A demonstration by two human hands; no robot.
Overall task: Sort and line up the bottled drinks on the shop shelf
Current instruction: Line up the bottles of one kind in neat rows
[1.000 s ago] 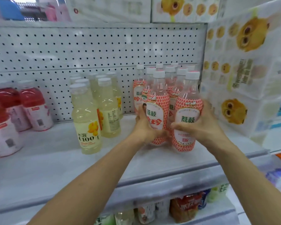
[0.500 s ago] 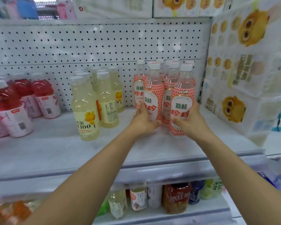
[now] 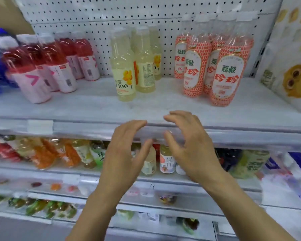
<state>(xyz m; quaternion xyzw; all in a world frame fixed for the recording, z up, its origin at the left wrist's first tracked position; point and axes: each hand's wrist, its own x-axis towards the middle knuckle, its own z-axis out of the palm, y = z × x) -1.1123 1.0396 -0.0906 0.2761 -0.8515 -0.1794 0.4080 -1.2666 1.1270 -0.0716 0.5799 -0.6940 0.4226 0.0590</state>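
Bottles with the red dots (image 3: 228, 75): letting go of them now. Pulling both hands back, away from the shelf (image 3: 94, 108). Holding the left hand (image 3: 127, 150) out in front of the shelf edge, fingers spread and a little bent, gripping nothing. Holding the right hand (image 3: 189, 145) just beside it, fingers bent the same way, also gripping nothing. Not touching each other, not touching any bottle.

Half a second ago, gripping the two front dotted bottles, one in each hand. Now leaving them standing up straight on the right side of the shelf, in two rows going back to the wall with holes (image 3: 94, 14), labels facing out. Looking done with that group.

Further out, seeing the yellow bottles (image 3: 123, 72) standing in the middle, well apart from the dotted ones, with one label turned sideways. Seeing the red drinks (image 3: 30, 75) on the left, too blurry for telling if straight. Probably needing to be fixing those next, and going gently so as not to be knocking any over.
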